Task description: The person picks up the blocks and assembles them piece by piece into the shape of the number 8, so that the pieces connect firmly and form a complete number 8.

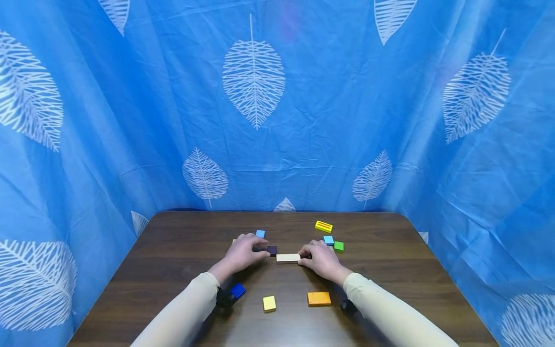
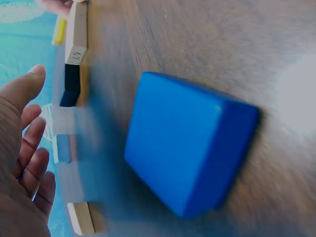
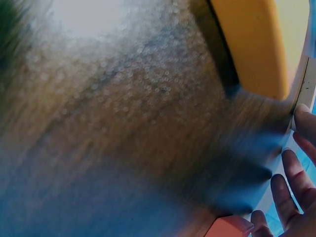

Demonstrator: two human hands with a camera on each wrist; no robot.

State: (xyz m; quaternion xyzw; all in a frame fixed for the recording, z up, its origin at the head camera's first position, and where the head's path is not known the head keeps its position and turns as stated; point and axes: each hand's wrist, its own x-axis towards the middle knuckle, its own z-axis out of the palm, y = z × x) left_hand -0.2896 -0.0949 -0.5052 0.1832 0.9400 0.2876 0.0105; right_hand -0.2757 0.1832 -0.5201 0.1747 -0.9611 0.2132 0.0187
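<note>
My right hand [image 1: 322, 259] pinches the right end of a long cream block [image 1: 287, 259] lying on the table, and in the right wrist view its thumb [image 3: 305, 121] is at that block. A black block [image 1: 272, 250] stands just beyond the cream block's left end, almost in line with it. My left hand [image 1: 243, 251] is beside the black block, thumb and fingers apart with nothing between them. Under the left wrist sits a dark blue block [image 2: 173, 143]. An orange block [image 1: 319, 299] lies nearer me, close to the right wrist.
A pale yellow block [image 1: 269, 304] lies at the front. Light blue [image 1: 328, 240] and green [image 1: 338, 246] blocks sit beyond the right hand, with a yellow block [image 1: 323, 226] farther back. Another light blue block [image 1: 260, 233] is behind the left hand. A red block [image 3: 229, 226] shows low in the right wrist view.
</note>
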